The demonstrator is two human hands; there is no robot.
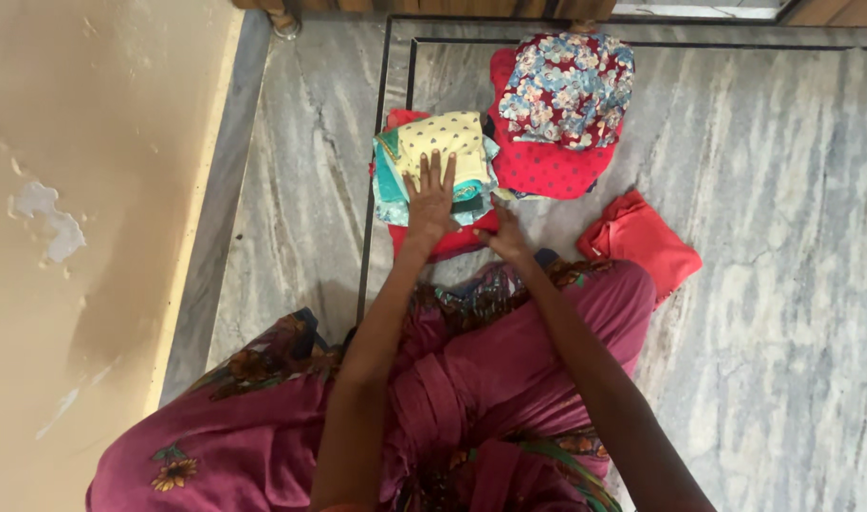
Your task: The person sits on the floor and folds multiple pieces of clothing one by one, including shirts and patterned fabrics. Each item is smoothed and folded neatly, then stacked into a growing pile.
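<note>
Three groups of folded cloth are lying on the grey marble floor (784, 284) ahead of the seated person.

1. One stack of folded cloths (438, 156), topped by a pale yellow dotted piece with teal and white layers under it, is resting on a red piece whose edge is showing at the near side.
2. One second pile (558, 114), just to the right of the first and touching it, is made up of a red dotted cloth with a blue-and-red floral piece on top.
3. One single folded red-orange cloth (640, 242) is lying apart, to the right of the person's knee.

Two hands are showing, both the person's own.

- The left hand (429, 201) is pressing palm-down on the near part of the yellow-topped stack. Its arm is reaching straight forward, and its fingers are spread apart and lying flat on the fabric.
- The right hand (502, 235) is resting at the near right corner of the same stack, on the red bottom piece. Its fingers are drawn together and appear to be pinching that red edge, though the grip is too small to confirm.

The person is sitting on the floor in a magenta floral garment (471, 379). A beige wall (82, 237) is running along the left side.
</note>
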